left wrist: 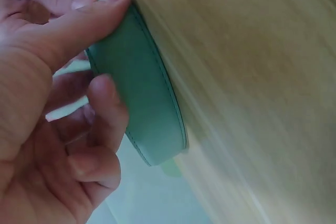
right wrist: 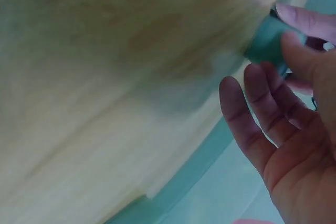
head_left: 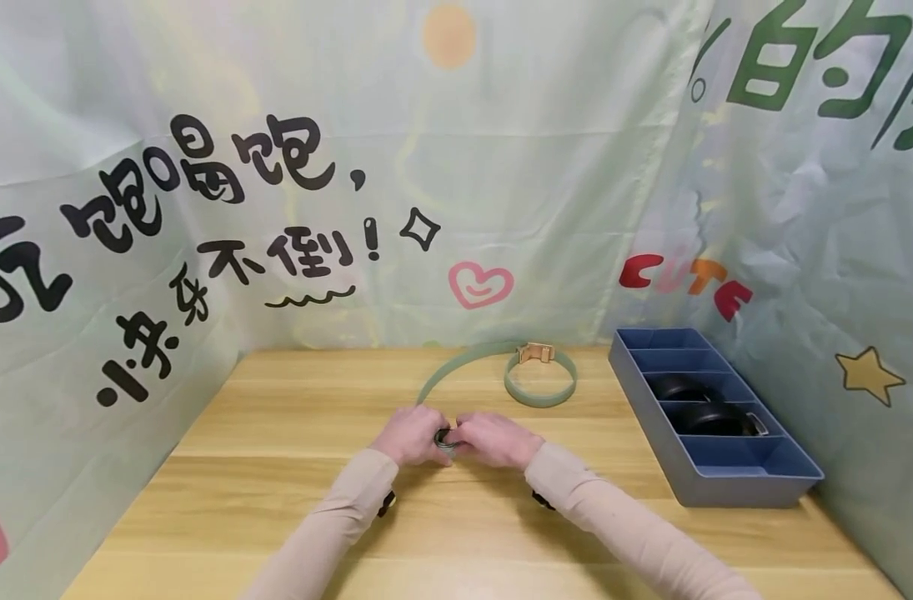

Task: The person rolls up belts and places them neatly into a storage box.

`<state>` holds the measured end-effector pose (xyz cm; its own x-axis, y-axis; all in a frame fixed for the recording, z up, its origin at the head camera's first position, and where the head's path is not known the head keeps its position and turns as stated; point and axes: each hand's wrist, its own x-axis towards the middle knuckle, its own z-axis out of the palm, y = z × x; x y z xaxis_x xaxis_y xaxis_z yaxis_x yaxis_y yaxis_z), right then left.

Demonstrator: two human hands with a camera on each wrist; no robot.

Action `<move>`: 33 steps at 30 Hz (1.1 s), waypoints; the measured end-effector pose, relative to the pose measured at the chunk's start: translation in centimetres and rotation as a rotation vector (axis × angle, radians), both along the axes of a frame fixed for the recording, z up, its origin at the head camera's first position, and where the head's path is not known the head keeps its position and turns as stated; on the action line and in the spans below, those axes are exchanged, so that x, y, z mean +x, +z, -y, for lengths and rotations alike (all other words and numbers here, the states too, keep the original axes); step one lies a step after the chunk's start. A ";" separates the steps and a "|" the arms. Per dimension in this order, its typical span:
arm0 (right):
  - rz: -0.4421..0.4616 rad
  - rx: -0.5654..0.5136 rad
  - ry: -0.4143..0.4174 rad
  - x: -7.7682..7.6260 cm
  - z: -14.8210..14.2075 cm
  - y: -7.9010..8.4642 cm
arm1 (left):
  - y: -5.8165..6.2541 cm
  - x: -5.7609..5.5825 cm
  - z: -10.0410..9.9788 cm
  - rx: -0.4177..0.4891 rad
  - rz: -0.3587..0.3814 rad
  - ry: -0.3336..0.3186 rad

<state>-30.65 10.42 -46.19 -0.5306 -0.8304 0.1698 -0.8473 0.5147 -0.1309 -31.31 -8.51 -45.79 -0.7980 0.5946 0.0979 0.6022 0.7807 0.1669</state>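
A sage-green belt [head_left: 458,362] lies across the table, its outer stretch curving back from my hands to a loop with a gold buckle [head_left: 535,352]. Its near end is coiled small between the two hands. My left hand [head_left: 411,435] holds this coil, the thumb laid over the stitched strap [left wrist: 139,93] in the left wrist view. From the other side my right hand [head_left: 497,439] pinches the coil [right wrist: 269,41] with thumb and forefinger, while its other fingers stand loosely bent. The inside of the coil is mostly hidden by fingers.
To the right stands a blue-grey divided box [head_left: 689,467] with two black coiled belts [head_left: 714,418] in its middle compartments. The wooden table [head_left: 276,483] meets a printed cloth backdrop [head_left: 546,208] at the back and sides.
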 end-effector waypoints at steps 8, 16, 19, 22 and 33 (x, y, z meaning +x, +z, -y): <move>0.034 -0.027 0.007 -0.2 0.1 -0.5 | -0.2 0.1 -0.8 0.071 -0.045 0.044; 0.088 -0.036 0.035 -0.9 -0.3 -0.7 | 0.6 -0.2 0.2 -0.013 0.096 -0.095; 0.076 -0.044 0.043 -0.8 -0.2 -0.6 | 0.7 -0.4 0.4 -0.010 0.099 -0.099; 0.075 -0.068 0.050 -0.6 0.3 -0.4 | 0.7 -0.5 0.3 0.009 0.079 -0.061; 0.053 -0.079 0.063 -1.1 0.2 -0.6 | 0.6 -0.5 0.6 0.025 0.092 -0.051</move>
<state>-31.77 10.25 -46.82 -0.4876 -0.8476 0.2093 -0.8686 0.4468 -0.2142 -31.77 -9.11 -45.22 -0.7732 0.6328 0.0409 0.6222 0.7446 0.2418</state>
